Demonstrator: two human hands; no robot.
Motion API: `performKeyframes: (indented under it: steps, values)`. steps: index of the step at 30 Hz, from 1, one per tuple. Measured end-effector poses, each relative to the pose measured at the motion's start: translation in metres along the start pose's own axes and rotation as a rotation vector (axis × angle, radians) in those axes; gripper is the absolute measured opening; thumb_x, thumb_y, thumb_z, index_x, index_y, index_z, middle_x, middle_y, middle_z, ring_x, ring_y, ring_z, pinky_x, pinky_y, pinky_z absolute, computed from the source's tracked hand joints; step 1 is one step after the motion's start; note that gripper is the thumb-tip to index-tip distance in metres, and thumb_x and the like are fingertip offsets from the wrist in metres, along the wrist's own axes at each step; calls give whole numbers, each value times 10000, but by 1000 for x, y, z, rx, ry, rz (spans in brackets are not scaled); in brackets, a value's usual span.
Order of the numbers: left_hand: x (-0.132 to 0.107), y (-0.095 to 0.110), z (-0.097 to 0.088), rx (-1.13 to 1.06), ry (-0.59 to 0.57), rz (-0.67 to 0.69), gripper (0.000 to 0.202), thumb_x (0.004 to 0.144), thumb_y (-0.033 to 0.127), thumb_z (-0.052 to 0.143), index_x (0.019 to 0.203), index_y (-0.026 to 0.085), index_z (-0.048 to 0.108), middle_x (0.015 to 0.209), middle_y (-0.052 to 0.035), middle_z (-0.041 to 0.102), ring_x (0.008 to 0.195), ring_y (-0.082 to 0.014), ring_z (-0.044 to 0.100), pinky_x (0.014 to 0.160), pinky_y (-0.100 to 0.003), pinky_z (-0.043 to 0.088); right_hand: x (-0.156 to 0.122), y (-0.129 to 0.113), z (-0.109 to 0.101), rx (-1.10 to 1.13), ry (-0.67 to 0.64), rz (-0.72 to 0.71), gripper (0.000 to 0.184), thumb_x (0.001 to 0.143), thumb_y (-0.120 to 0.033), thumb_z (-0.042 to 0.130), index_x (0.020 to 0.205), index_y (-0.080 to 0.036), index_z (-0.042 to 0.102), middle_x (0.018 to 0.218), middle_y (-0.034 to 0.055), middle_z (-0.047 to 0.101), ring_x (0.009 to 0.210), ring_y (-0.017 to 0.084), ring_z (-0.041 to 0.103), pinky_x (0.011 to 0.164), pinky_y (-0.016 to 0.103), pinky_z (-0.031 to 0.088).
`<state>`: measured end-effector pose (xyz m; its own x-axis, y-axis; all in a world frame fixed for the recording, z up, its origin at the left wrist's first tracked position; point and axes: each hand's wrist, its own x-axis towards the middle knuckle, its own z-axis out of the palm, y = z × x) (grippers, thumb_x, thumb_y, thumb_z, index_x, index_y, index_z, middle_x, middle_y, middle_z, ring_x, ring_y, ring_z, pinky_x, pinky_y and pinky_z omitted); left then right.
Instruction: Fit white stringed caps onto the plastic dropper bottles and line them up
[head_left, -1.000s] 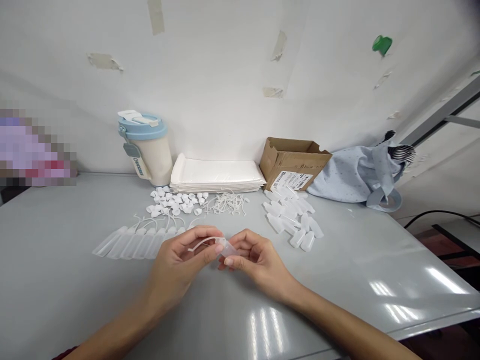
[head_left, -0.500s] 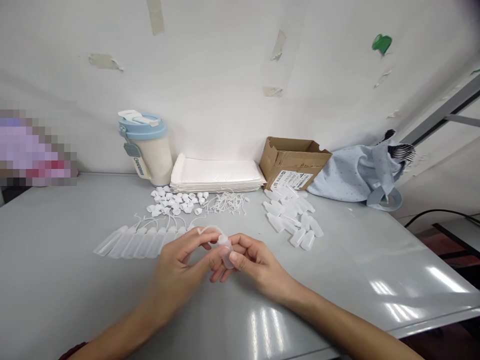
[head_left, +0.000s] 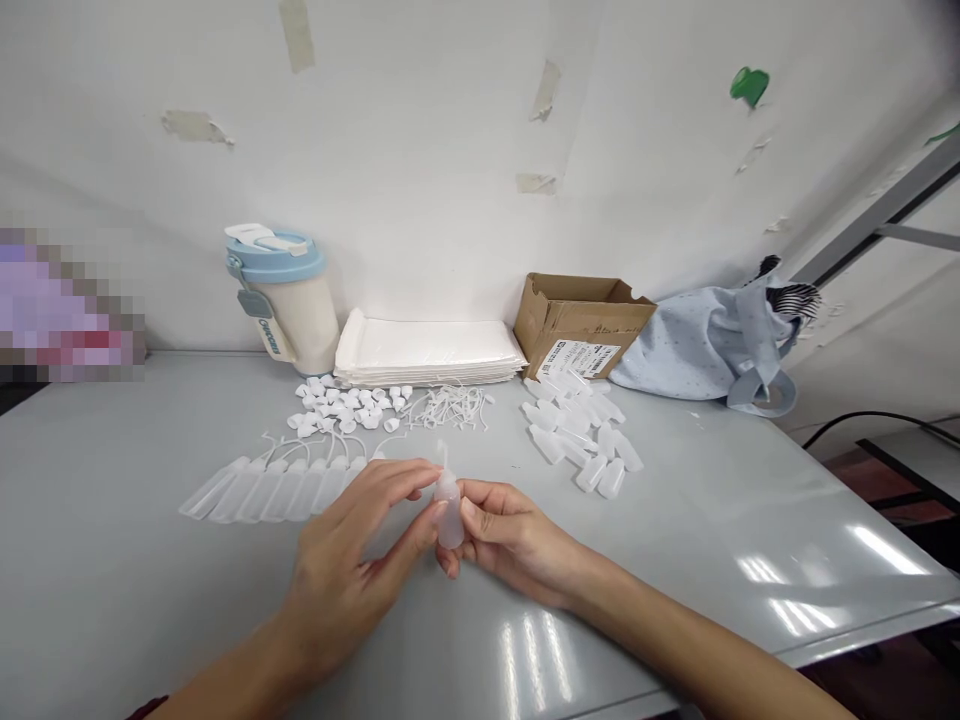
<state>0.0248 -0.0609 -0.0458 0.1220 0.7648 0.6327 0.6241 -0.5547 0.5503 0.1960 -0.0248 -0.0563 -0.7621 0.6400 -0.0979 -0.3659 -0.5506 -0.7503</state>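
Note:
Between my two hands stands a small translucent squeeze bottle (head_left: 450,518), upright, with a white cap and a thin tube pointing up from it. My right hand (head_left: 517,535) grips the bottle's body between thumb and fingers. My left hand (head_left: 360,545) pinches it from the other side, thumb on the body and fingertips close to the cap. Left of my hands lies a row of capped bottles (head_left: 262,492), each with a thin curved tube; my left hand covers the row's right end. To the right lies a pile of uncapped translucent bottles (head_left: 581,430).
White caps (head_left: 349,402) and a heap of thin white tubes (head_left: 450,407) lie at the back. Behind them are a stack of white envelopes (head_left: 427,348), a lidded cup (head_left: 289,310), an open cardboard box (head_left: 577,325) and a light-blue bag (head_left: 697,340). A blurred patch covers the far left.
The bottle has turned within my fingers: its tube, earlier bent to the left, now points up. My left fingers have opened slightly. The whole view has shifted a little.

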Motion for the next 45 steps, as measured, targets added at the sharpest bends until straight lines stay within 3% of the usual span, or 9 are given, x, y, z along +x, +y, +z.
performKeyframes:
  steps: [8, 15, 22, 28, 32, 35, 39, 45]
  values:
    - [1, -8, 3, 23, -16, 214, 248, 879, 90, 582, 1107, 186, 598, 1074, -68, 615, 985, -162, 601, 830, -266, 521, -1, 0, -2, 1, 40, -48, 264, 846, -362, 668, 961, -129, 624, 732, 4, 587, 587, 89, 573, 631, 233, 448]
    - [1, -11, 5, 82, -101, 233, 300, 875, 223, 627, 1164, 193, 554, 1090, -94, 564, 956, -202, 585, 780, -326, 537, 1, 0, -6, -95, 73, -72, 288, 870, -391, 634, 1033, -177, 532, 856, 26, 664, 585, 86, 595, 639, 246, 461]
    - [2, -14, 3, 165, -195, 303, 306, 884, 143, 590, 1180, 167, 518, 1067, -106, 530, 972, -218, 550, 800, -356, 515, 0, -2, -3, -350, 143, -128, 289, 874, -434, 613, 991, -197, 497, 758, -36, 631, 661, 72, 577, 685, 217, 431]
    - [1, -13, 7, 318, -236, 378, 381, 909, 106, 527, 1279, 93, 437, 1069, -141, 558, 983, -244, 539, 799, -373, 521, 0, 2, -2, -626, 292, -208, 313, 801, -267, 694, 1024, -202, 484, 852, -6, 645, 801, 127, 612, 749, 279, 460]
    - [-1, -13, 9, 312, -227, 396, 417, 906, 114, 536, 1301, 67, 408, 1082, -151, 571, 1006, -254, 539, 826, -382, 521, -1, 3, -1, -787, 339, -321, 222, 818, -192, 636, 1015, -188, 534, 857, 4, 638, 800, 129, 606, 734, 275, 472]
    - [-2, -16, 8, 267, -243, 343, 422, 905, 140, 547, 1299, 89, 406, 1101, -146, 571, 1031, -254, 533, 849, -383, 517, -1, 1, -1, -641, 319, -259, 195, 847, -235, 614, 1023, -178, 552, 867, 21, 653, 812, 140, 633, 788, 308, 486]
    - [-5, -18, 8, 178, -288, 226, 392, 902, 161, 542, 1274, 159, 419, 1103, -111, 569, 1021, -227, 542, 833, -340, 517, 0, -3, -6, -373, 192, -151, 232, 861, -299, 623, 1041, -163, 570, 905, 57, 689, 787, 163, 679, 806, 346, 504]
    - [0, -18, 5, 88, -322, 85, 446, 847, 208, 593, 1258, 232, 422, 1111, -59, 562, 1023, -202, 550, 831, -303, 514, 2, -2, -11, -322, 118, -148, 269, 872, -323, 626, 1087, -161, 615, 983, 84, 703, 858, 181, 692, 840, 351, 503]
